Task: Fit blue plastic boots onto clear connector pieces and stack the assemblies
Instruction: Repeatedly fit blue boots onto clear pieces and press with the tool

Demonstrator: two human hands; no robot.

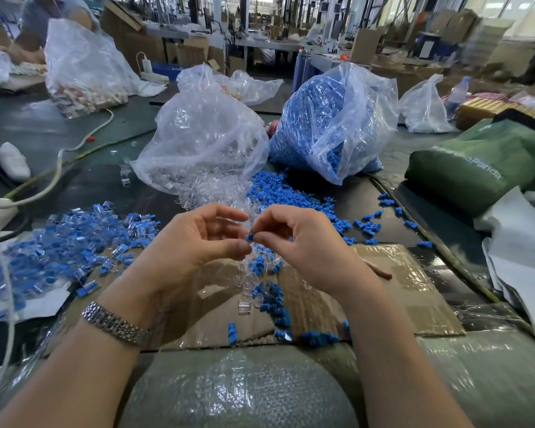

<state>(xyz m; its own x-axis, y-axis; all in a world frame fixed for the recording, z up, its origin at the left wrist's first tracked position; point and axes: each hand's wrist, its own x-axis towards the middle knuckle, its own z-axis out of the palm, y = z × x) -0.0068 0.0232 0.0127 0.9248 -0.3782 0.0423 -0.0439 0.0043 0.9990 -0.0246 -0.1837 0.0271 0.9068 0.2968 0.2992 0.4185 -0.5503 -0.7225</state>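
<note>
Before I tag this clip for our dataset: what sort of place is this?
Most likely a factory assembly floor: a bulk bag of blue boots and a bag of clear connectors stand on the workbench, with cardboard boxes behind.

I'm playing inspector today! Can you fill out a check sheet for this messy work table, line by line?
Surface: dark table with a flattened, taped cardboard sheet in front.
Job's things: bag of clear connector pieces; bag of blue boots; loose blue boots spilled between; pile of finished assemblies at left.
Clutter: green bag, white bottle, bubble wrap, more plastic bags behind.
Hands: left hand pinches what looks like a clear piece, hard to see; right hand pinches a blue boot.
Cables: white cable crosses the left side.
Surroundings: workshop with cardboard boxes and benches; another person at far left.
</note>
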